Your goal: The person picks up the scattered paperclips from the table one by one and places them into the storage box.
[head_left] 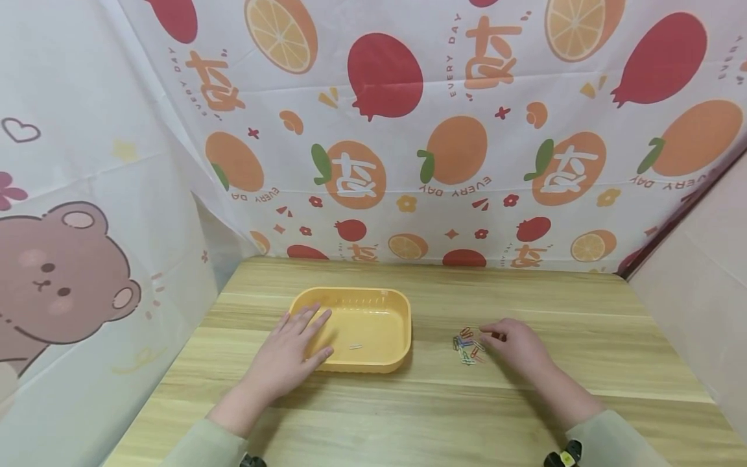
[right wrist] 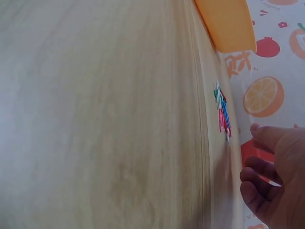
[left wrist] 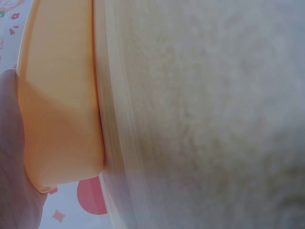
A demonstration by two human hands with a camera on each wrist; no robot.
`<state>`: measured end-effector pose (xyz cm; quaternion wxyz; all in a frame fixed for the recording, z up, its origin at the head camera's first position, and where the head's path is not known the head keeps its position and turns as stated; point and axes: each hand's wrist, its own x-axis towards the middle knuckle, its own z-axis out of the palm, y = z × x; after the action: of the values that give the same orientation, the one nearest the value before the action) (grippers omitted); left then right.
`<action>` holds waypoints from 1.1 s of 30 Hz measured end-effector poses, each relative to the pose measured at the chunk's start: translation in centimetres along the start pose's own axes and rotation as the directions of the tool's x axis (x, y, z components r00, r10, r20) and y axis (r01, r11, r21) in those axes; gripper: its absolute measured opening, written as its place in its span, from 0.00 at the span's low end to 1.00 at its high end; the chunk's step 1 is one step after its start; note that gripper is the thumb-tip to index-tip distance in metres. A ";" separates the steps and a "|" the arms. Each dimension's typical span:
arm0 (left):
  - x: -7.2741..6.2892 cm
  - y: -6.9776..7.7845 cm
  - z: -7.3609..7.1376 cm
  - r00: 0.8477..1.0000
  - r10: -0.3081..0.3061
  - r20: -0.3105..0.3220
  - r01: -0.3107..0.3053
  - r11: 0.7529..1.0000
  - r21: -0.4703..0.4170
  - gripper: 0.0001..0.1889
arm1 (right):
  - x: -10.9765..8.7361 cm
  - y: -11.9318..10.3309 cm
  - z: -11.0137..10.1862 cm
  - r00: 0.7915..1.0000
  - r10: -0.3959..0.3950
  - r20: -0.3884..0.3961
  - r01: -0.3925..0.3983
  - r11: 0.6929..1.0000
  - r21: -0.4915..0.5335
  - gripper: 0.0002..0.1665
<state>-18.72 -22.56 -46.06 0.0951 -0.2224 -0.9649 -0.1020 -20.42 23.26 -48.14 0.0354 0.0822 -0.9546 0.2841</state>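
A yellow plastic tray (head_left: pixel 373 367) sits on the table with a single pale paper clip (head_left: pixel 355 346) on its bottom. Across the tray's left side lies my left hand (head_left: pixel 287 353), fingers spread over the rim and the thumb at the front edge. To the right of the tray is a small loose pile of coloured paper clips (head_left: pixel 467 344), red, blue, green and white among them. My right hand (head_left: pixel 519 347) is just right of that pile, its fingertips close to the clips. In the right wrist view its fingers are loosely bent, with nothing visible between thumb (right wrist: pixel 262 133) and fingers.
Wood-grain table (head_left: pixel 403 421) spans the work area. A fruit-printed cloth (head_left: pixel 397 155) hangs along its back edge, a bear-printed cloth (head_left: pixel 64 272) on the left, and a pale panel (head_left: pixel 694 279) borders the right.
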 end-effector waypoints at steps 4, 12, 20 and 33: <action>0.1 0.0 0.0 1.000 -0.001 0.004 0.001 1.000 0.009 0.38 | -0.2 0.0 0.1 1.000 -0.011 0.027 0.012 1.000 -0.029 0.12; 0.1 0.0 0.0 1.000 -0.005 0.002 0.005 1.000 0.002 0.38 | -0.3 0.5 0.6 0.997 -0.048 0.058 0.052 0.995 -0.080 0.10; 0.1 0.1 -0.1 1.000 -0.010 0.010 0.011 1.000 -0.007 0.38 | -0.2 0.7 0.9 0.998 -0.049 0.045 0.053 0.994 -0.101 0.08; 0.1 0.1 0.0 1.000 -0.010 0.013 0.011 1.000 -0.015 0.38 | -0.2 0.4 0.9 0.998 -0.050 0.048 0.055 0.992 -0.112 0.07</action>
<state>-18.76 -22.40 -45.98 0.0865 -0.2188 -0.9659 -0.1085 -20.32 23.13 -49.18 0.0261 0.1113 -0.9673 0.2266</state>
